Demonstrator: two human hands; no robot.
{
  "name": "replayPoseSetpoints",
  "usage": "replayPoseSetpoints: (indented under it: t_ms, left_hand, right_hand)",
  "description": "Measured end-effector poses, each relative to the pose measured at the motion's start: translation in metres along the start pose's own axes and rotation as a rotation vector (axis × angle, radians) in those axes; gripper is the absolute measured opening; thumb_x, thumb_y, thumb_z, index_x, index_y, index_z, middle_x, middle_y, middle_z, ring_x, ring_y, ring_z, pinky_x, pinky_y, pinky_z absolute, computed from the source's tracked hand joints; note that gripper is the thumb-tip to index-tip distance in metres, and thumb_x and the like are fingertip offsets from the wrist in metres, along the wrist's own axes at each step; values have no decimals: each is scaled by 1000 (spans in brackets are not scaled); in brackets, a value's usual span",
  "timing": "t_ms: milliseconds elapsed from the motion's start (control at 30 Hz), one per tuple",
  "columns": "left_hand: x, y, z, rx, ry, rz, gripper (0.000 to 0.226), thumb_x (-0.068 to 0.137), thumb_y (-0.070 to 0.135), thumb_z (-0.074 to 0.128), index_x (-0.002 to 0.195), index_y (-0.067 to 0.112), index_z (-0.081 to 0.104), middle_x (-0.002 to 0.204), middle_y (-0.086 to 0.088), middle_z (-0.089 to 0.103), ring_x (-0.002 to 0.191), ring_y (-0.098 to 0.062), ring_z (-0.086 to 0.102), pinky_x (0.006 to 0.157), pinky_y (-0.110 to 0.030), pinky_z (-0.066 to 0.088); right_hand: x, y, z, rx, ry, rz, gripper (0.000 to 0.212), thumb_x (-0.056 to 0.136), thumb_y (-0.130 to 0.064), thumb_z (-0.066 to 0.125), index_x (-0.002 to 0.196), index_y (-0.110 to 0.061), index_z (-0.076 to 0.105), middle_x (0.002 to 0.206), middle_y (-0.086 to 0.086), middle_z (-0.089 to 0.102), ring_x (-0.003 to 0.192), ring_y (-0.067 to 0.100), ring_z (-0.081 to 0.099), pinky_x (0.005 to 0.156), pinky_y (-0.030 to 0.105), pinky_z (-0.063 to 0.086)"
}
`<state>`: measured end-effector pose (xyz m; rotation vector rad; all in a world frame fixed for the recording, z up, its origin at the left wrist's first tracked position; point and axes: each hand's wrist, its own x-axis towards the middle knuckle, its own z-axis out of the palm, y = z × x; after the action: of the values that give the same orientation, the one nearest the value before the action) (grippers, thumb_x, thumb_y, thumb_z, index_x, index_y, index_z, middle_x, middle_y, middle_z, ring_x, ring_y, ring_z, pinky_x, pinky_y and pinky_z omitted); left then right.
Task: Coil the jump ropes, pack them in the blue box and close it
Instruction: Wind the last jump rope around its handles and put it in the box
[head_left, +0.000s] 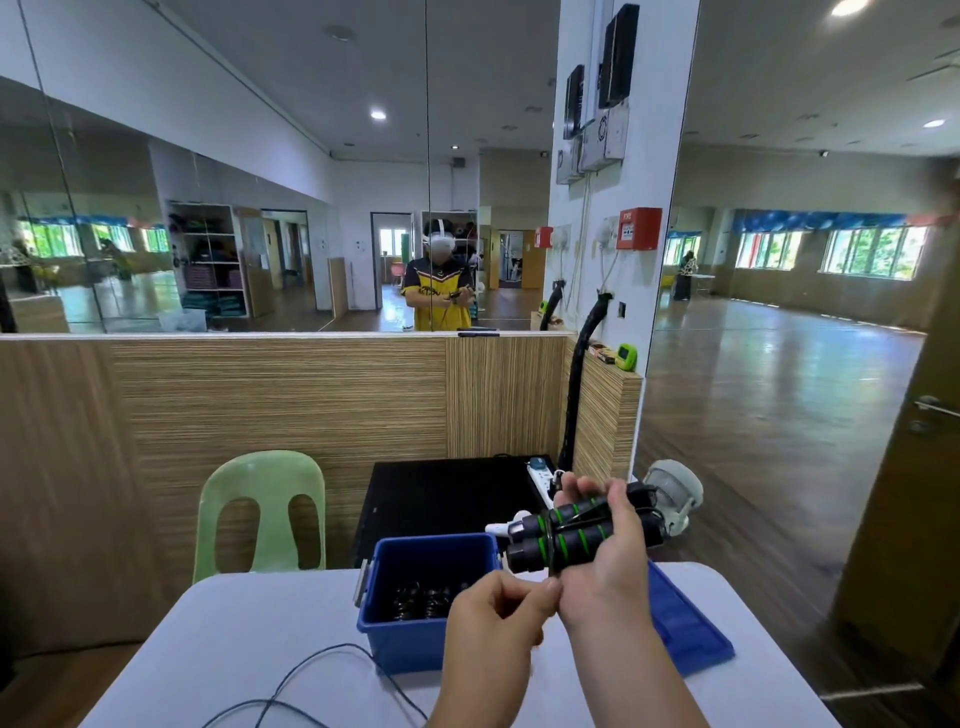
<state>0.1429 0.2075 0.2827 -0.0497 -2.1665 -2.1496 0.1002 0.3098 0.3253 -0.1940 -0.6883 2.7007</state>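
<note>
My right hand (605, 551) grips two black jump rope handles with green stripes (561, 540), held side by side above the right rim of the blue box (410, 639). Just below them, my left hand (498, 608) pinches the thin black cord (551, 578) that wraps around the handles. The box stands open on the white table (234, 649), and dark coiled ropes (423, 603) lie inside it. Its blue lid (691, 623) lies flat on the table to the right of the box. A loose black rope (306, 680) trails across the table in front of the box.
A pale green plastic chair (262, 512) stands behind the table on the left. A black cabinet (441, 499) with a white power strip (540, 480) sits behind the box. A small grey fan (672, 493) stands at the right. A mirror wall rises above wooden panelling.
</note>
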Motion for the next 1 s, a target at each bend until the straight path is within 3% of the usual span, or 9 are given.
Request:
replayPoseSetpoints:
  t_ms: [133, 300, 400, 467, 567, 667, 800, 900, 1000]
  left_hand:
    - [6, -3, -6, -92, -170, -195, 36, 90, 34, 75, 76, 5, 61, 58, -3, 63, 44, -12, 46, 43, -25, 35]
    - [23, 0, -26, 45, -482, -200, 48, 80, 64, 74, 66, 19, 71, 55, -4, 44, 46, -12, 33, 48, -27, 23]
    - [39, 9, -39, 98, -582, -182, 38, 78, 48, 80, 82, 13, 67, 70, -13, 42, 56, -14, 25, 52, -28, 18]
    - [48, 15, -47, 183, -636, -137, 29, 75, 33, 77, 94, 13, 67, 69, -5, 50, 58, -11, 33, 53, -27, 25]
    - [60, 24, -57, 354, -657, -96, 12, 71, 10, 64, 79, 18, 66, 64, -1, 55, 56, -9, 43, 53, -21, 36]
    - [75, 29, -63, 538, -672, -51, 32, 82, -5, 57, 65, 22, 63, 54, 4, 52, 49, -8, 41, 50, -20, 34]
    - [90, 33, -64, 622, -685, 0, 21, 91, 19, 65, 74, 7, 66, 64, -7, 47, 52, -14, 35, 50, -27, 29]
    - [97, 40, -62, 650, -674, 16, 34, 93, 13, 59, 60, 22, 52, 56, 4, 40, 48, -10, 32, 48, -26, 28]
    - [100, 46, -62, 632, -692, -6, 38, 95, 12, 59, 59, 24, 52, 55, 4, 41, 48, -11, 33, 50, -29, 28]
  right_hand:
    - [-2, 0, -1, 106, -80, 50, 20, 100, -36, 59, 100, -16, 64, 87, 4, 73, 101, 25, 69, 105, 43, 49]
    - [-5, 0, 4, 121, -156, 137, 27, 96, -42, 62, 101, -16, 66, 98, 11, 67, 108, 32, 64, 110, 50, 46]
    - [-9, 0, 4, 101, -162, 178, 32, 87, -45, 67, 102, -16, 67, 96, 8, 66, 103, 31, 67, 110, 50, 45]
    - [-11, 1, 2, 81, -153, 207, 37, 82, -46, 70, 104, -16, 68, 94, 8, 68, 103, 31, 67, 110, 50, 46]
    - [-18, 0, 3, 40, -145, 235, 38, 79, -46, 70, 102, -15, 68, 88, 7, 70, 101, 30, 67, 109, 50, 47]
    - [-22, 0, 1, 14, -155, 274, 38, 80, -45, 70, 101, -13, 67, 85, 7, 69, 92, 27, 68, 107, 49, 48]
    - [-26, 0, -3, -78, -174, 320, 40, 80, -44, 69, 102, -12, 65, 89, 11, 65, 90, 26, 65, 91, 45, 54]
    - [-27, 0, -6, -128, -168, 323, 32, 88, -41, 66, 100, -12, 63, 86, 11, 62, 83, 24, 63, 85, 43, 54]
    - [-23, -1, -10, -182, -170, 304, 27, 92, -39, 64, 99, -13, 62, 86, 10, 61, 82, 24, 63, 91, 44, 52]
